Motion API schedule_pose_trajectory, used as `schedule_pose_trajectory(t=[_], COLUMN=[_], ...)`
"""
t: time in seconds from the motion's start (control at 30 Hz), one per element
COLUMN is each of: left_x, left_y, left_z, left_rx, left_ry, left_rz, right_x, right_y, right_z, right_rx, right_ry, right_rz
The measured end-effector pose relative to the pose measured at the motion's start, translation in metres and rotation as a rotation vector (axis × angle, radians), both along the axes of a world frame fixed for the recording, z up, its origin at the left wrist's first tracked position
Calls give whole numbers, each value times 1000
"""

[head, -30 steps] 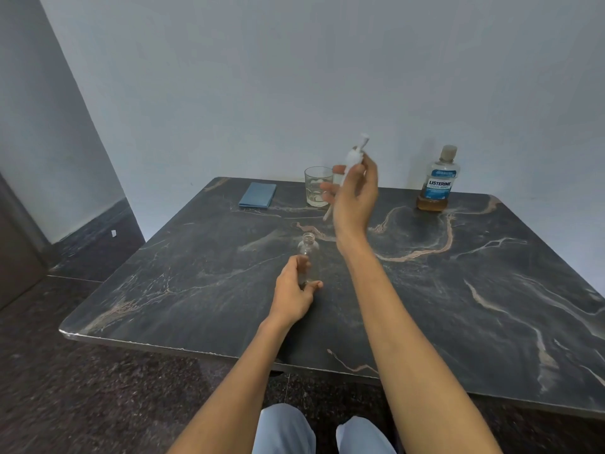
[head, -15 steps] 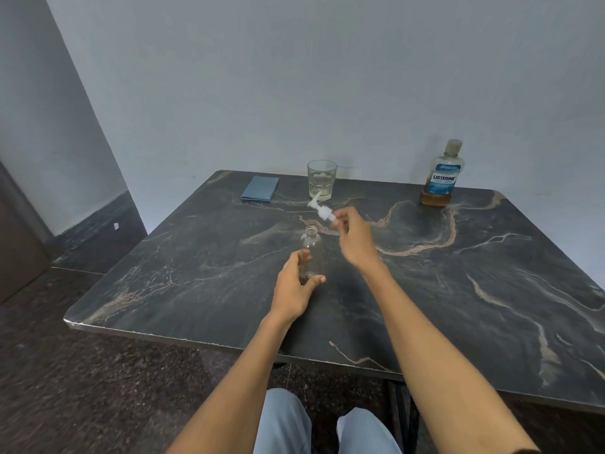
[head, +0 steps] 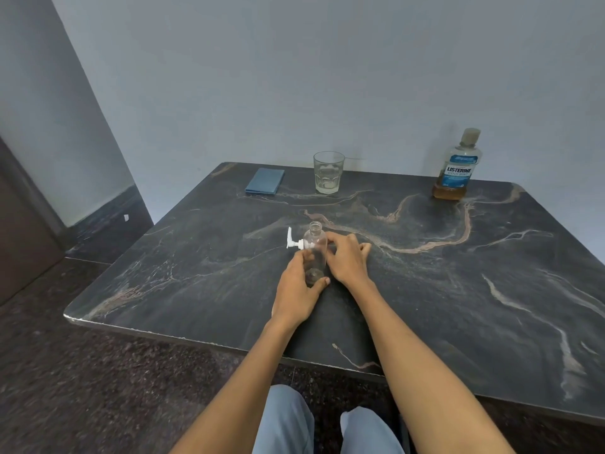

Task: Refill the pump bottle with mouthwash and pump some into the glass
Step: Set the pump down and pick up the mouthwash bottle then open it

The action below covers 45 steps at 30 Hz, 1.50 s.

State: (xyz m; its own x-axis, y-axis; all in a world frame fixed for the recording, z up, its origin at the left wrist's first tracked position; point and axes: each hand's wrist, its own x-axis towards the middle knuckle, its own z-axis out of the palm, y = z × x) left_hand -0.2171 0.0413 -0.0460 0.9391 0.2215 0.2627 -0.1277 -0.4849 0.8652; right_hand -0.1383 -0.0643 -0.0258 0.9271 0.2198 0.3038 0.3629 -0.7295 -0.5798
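Note:
A small clear pump bottle [head: 315, 247] stands uncapped in the middle of the dark marble table [head: 458, 276]. My left hand [head: 296, 290] grips its lower part. The white pump head [head: 291, 240] lies on the table just left of and behind the bottle, its tube hidden by the bottle. My right hand [head: 347, 260] rests low on the table against the bottle's right side; whether its fingertips still pinch the tube is hidden. A clear glass [head: 328, 173] stands at the back, and a capped Listerine mouthwash bottle [head: 456, 168] at the back right holds a little amber liquid.
A folded blue cloth [head: 265, 181] lies at the back left beside the glass. The wall runs right behind the table's far edge. My knees [head: 284, 424] show below the near edge.
My right hand has come down from above the bottle and brought the white pump to the table, left of and behind the bottle. My left hand has stayed on the bottle.

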Motion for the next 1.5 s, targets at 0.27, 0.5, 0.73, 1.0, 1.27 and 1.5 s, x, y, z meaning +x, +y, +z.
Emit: schedule_pose_trajectory(t=[0.27, 0.5, 0.73, 1.0, 1.27, 1.5], left_x=[0, -1, 0, 0, -4, -13], left_y=[-1, -1, -1, 0, 0, -3], left_z=[2, 3, 3, 3, 5, 15], left_rx=[0, 11, 2, -14, -103, -196], left_ry=[3, 8, 8, 3, -12, -69], left_rz=[5, 2, 3, -4, -11, 92], right_x=[1, 1, 1, 0, -10, -32], right_y=[0, 0, -1, -4, -13, -37], right_z=[-2, -3, -4, -6, -3, 4], right_rx=[-46, -84, -82, 24, 268, 455], right_ry=[11, -3, -36, -76, -19, 37], right_rz=[7, 8, 6, -30, -76, -51])
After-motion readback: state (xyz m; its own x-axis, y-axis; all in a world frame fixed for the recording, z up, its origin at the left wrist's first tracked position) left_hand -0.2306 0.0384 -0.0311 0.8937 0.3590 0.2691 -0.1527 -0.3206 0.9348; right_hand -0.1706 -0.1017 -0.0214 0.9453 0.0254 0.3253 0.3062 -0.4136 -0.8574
